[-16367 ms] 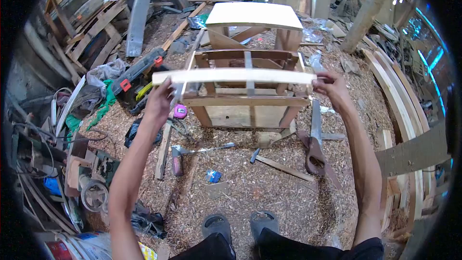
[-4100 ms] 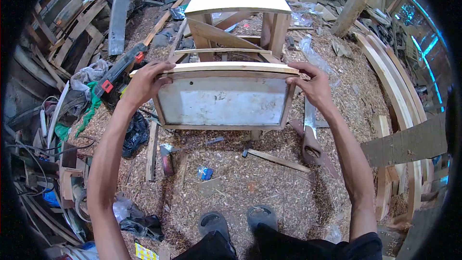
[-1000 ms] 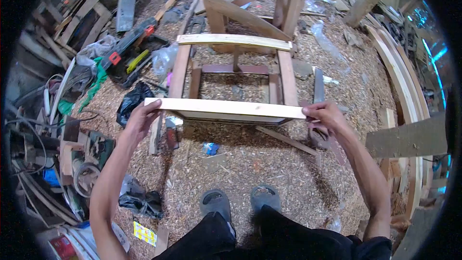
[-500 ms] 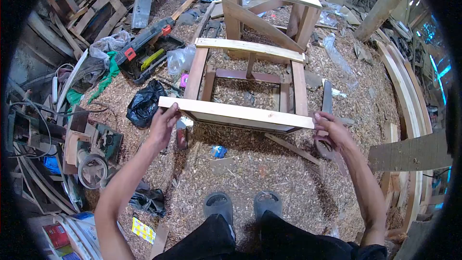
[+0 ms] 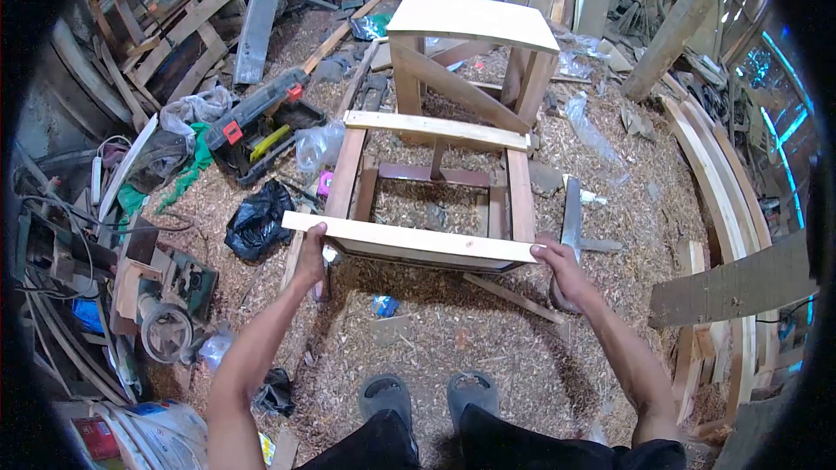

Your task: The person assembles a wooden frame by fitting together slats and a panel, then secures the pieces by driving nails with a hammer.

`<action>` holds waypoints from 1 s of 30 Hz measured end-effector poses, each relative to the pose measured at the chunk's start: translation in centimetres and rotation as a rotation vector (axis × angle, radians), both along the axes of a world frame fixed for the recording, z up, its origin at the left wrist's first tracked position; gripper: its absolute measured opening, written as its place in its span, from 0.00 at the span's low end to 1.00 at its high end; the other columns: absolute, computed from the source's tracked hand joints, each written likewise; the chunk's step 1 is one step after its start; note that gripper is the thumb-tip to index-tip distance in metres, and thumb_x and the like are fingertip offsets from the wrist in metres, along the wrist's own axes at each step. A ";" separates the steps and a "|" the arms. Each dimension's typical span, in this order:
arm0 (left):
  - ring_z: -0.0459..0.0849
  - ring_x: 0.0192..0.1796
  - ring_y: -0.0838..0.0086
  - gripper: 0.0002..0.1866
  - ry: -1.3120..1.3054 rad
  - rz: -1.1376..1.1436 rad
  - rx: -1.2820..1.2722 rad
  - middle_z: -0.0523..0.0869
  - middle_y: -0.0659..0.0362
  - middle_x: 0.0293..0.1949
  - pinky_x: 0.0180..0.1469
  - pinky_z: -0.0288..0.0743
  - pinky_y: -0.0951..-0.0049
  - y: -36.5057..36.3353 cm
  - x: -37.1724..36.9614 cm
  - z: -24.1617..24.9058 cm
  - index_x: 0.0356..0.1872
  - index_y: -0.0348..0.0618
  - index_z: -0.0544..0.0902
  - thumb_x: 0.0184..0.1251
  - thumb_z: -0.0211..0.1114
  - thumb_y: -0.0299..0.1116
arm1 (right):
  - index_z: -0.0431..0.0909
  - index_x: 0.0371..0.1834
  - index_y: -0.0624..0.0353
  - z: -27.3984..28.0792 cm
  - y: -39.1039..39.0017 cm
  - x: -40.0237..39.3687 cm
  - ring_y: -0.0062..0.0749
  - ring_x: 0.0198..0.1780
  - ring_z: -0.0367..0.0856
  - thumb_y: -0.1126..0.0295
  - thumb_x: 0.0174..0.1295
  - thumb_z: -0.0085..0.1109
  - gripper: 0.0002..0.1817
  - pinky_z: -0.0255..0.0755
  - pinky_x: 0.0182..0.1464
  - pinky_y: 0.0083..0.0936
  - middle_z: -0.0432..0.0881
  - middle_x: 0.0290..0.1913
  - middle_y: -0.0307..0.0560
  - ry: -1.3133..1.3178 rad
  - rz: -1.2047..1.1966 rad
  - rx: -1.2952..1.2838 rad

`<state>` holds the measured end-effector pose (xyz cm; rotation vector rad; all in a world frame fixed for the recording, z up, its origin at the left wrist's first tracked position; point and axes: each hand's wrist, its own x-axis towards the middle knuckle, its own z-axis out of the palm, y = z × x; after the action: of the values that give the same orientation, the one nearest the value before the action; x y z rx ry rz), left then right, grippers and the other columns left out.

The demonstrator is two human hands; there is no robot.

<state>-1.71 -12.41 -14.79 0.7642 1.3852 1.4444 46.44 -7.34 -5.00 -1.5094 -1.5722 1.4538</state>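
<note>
A rectangular wooden frame (image 5: 518, 200) stands low before me, with reddish side rails and a pale curved rail (image 5: 435, 129) across its far side. Along its near edge runs a pale board (image 5: 409, 238). My left hand (image 5: 312, 254) is closed around the frame at the board's left end, thumb on top. At the other end my right hand (image 5: 562, 268) grips the corner, its thumb over the board and the other fingers partly hidden. Just behind the frame is a wooden stand (image 5: 470, 22) with a pale curved top and a diagonal brace.
Wood shavings cover the floor (image 5: 418, 339). To the left lie an open toolbox (image 5: 261, 126), a black plastic bag (image 5: 259, 222) and a machine with a handwheel (image 5: 168, 333). Curved planks (image 5: 718, 183) lean at the right, near a wooden post (image 5: 675, 30).
My right hand has closed more firmly on the board's right end, and my left thumb now lies over the top. The view has shifted, so the frame appears lower and further left.
</note>
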 end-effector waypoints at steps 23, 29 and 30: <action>0.78 0.41 0.66 0.19 -0.122 0.050 -0.245 0.80 0.57 0.35 0.50 0.71 0.61 7.6 3.2 23.9 0.36 0.46 0.78 0.55 0.57 0.51 | 0.76 0.33 0.52 15.3 8.5 -5.5 0.31 0.32 0.70 0.52 0.53 0.60 0.16 0.65 0.40 0.31 0.74 0.30 0.41 0.329 -0.382 -0.231; 0.79 0.40 0.67 0.15 -0.041 0.074 -0.211 0.80 0.61 0.33 0.47 0.74 0.58 14.2 0.2 20.0 0.31 0.54 0.77 0.57 0.56 0.53 | 0.74 0.42 0.56 13.8 14.5 -6.9 0.39 0.46 0.75 0.48 0.54 0.56 0.23 0.67 0.53 0.39 0.78 0.45 0.50 0.282 -0.341 -0.314; 0.78 0.42 0.68 0.15 -0.080 0.093 -0.181 0.80 0.60 0.35 0.48 0.72 0.59 14.4 1.3 20.7 0.32 0.54 0.77 0.58 0.57 0.52 | 0.74 0.43 0.56 12.4 16.1 -6.4 0.39 0.46 0.76 0.47 0.54 0.55 0.24 0.67 0.53 0.39 0.79 0.47 0.51 0.302 -0.350 -0.322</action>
<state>-0.40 2.02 5.92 0.5270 1.4826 1.3828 40.04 8.80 7.36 -1.5529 -0.8784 1.6819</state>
